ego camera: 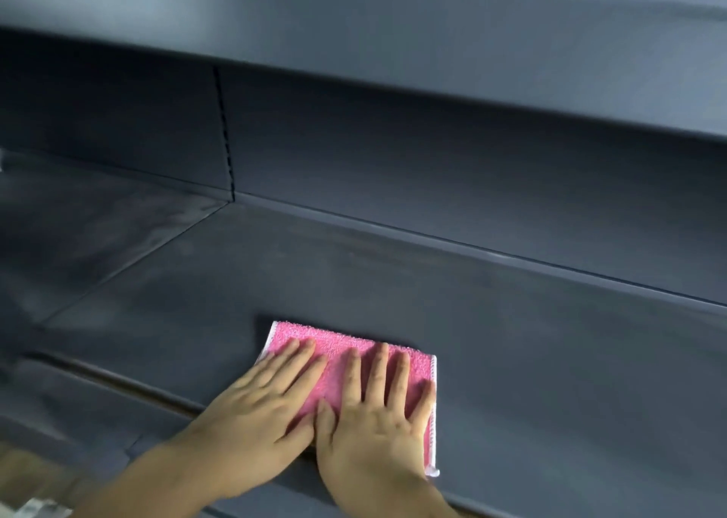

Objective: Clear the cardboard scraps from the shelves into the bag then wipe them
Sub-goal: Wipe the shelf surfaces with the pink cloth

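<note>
The pink terry cloth with white stitched edging lies flat near the front edge of the dark grey metal shelf. The left hand and right hand press it open-palmed, side by side, thumbs touching. Unwiped shelf extends mainly rightward and rearward; the right hand is nearer.

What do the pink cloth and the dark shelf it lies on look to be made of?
Cloth: looks like terry or microfibre, given its nubby pink pile and white stitched edging. Both hands, left hand and right hand, press it flat.
Shelf: probably painted sheet metal with a matte dark grey finish; it shows straight panel seams and a slotted upright at the back. The blur leaves this uncertain.
</note>
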`<action>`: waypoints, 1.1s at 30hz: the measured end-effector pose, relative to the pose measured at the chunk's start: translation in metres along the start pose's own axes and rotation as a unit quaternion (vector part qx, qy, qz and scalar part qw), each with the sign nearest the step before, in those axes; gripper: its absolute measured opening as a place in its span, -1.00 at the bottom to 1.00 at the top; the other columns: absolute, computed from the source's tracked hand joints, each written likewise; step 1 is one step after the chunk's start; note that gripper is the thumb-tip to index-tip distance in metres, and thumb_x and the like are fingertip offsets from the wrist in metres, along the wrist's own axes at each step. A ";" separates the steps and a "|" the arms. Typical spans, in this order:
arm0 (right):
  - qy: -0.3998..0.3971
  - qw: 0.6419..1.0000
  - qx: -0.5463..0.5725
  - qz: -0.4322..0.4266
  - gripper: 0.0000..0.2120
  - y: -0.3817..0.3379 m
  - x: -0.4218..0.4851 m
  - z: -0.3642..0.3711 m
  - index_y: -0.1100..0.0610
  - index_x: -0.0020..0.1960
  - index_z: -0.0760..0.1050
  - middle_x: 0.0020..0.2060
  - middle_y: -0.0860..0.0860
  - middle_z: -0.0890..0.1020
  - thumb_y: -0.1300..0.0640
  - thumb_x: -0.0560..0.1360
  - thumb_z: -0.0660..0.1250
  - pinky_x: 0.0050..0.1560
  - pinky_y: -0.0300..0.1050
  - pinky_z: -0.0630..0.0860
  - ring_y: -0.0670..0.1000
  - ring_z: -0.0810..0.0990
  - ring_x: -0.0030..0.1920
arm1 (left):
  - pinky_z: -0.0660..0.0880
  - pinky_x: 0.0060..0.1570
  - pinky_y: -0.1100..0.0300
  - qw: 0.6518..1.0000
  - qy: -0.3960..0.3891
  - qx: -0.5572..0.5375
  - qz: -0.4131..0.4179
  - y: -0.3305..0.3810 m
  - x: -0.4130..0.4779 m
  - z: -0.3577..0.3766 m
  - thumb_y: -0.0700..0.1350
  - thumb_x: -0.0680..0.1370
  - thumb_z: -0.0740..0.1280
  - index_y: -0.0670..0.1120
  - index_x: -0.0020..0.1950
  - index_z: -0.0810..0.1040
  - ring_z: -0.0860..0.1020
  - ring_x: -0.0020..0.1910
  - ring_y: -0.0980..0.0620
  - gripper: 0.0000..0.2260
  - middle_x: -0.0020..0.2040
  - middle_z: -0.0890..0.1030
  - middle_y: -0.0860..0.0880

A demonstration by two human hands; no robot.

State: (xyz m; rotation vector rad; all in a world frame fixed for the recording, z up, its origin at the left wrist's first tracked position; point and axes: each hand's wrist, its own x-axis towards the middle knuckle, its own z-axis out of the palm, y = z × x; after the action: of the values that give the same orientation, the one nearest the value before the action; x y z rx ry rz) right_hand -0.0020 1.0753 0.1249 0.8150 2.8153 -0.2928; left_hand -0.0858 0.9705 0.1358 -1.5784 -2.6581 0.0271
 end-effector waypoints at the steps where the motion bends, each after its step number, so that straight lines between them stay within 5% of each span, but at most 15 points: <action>1: 0.002 1.000 -0.002 0.006 -0.37 -0.001 0.000 0.001 0.12 0.41 -0.48 0.44 0.11 -0.41 -0.14 0.58 -0.20 0.30 0.30 -0.47 0.22 -0.44 0.43 | -0.04 0.30 0.30 1.000 -0.019 -0.006 -0.009 0.001 -0.001 -0.001 0.08 0.41 0.03 -0.13 0.25 0.54 0.50 0.25 -0.02 -0.45 0.28 0.51 -0.12; 3: 0.005 1.000 -0.007 0.016 -0.37 -0.001 0.003 0.001 0.16 0.37 -0.50 0.44 0.09 -0.41 -0.15 0.58 -0.20 0.31 0.29 -0.46 0.20 -0.44 0.43 | -0.39 0.28 0.41 0.999 -0.002 -0.048 -0.007 -0.002 0.006 0.006 0.15 0.42 -0.17 -0.14 0.48 -0.05 -0.11 0.49 -0.10 -0.32 0.50 -0.12 -0.08; 5: 0.002 1.000 -0.010 0.019 -0.37 0.000 0.009 -0.001 0.13 0.40 -0.48 0.45 0.10 -0.40 -0.15 0.58 -0.20 0.32 0.29 -0.44 0.20 -0.43 0.44 | -0.59 0.21 0.37 0.998 -0.034 -0.047 0.010 -0.009 0.015 0.015 0.19 0.44 -0.30 -0.01 0.42 -0.38 -0.52 0.33 -0.02 -0.39 0.32 -0.50 0.05; 8: -0.006 1.000 -0.003 0.016 -0.39 0.002 0.025 -0.008 0.09 0.46 -0.42 0.45 0.12 -0.39 -0.15 0.58 -0.21 0.33 0.30 -0.42 0.20 -0.42 0.44 | -0.48 0.29 0.30 0.995 -0.042 -0.086 -0.001 -0.018 0.038 0.021 0.10 0.60 -0.11 0.02 0.49 -0.32 -0.50 0.30 0.14 -0.45 0.34 -0.47 0.11; 13: -0.015 1.000 0.004 0.014 -0.41 0.013 0.061 -0.027 0.07 0.47 -0.38 0.47 0.11 -0.36 -0.14 0.59 -0.22 0.35 0.30 -0.37 0.19 -0.40 0.45 | -0.40 0.30 0.29 0.990 -0.074 -0.116 -0.015 -0.030 0.080 0.019 0.09 0.60 -0.07 0.04 0.51 -0.27 -0.44 0.31 0.22 -0.45 0.50 -0.34 0.08; 18: -0.011 1.000 -0.004 0.025 -0.43 0.017 0.088 -0.035 0.06 0.49 -0.34 0.48 0.10 -0.34 -0.13 0.59 -0.21 0.37 0.30 -0.33 0.19 -0.36 0.46 | -0.34 0.35 0.26 0.989 -0.075 -0.122 -0.022 -0.036 0.108 0.019 0.10 0.60 -0.09 0.05 0.52 -0.23 -0.33 0.47 0.14 -0.47 0.52 -0.29 0.06; 33: -0.003 1.000 -0.014 0.024 -0.43 0.025 0.126 -0.043 0.04 0.50 -0.31 0.49 0.09 -0.30 -0.14 0.59 -0.20 0.39 0.29 -0.30 0.18 -0.32 0.48 | -0.28 0.43 0.18 0.988 -0.083 -0.119 -0.047 -0.041 0.138 0.018 0.10 0.61 -0.10 0.03 0.52 -0.21 -0.30 0.49 0.09 -0.47 0.53 -0.26 0.03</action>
State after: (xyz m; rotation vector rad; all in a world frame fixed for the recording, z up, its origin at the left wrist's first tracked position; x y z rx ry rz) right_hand -0.0984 1.1701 0.1322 0.8720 2.7843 -0.2461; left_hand -0.1887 1.0718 0.1244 -1.5731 -2.9582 -0.1773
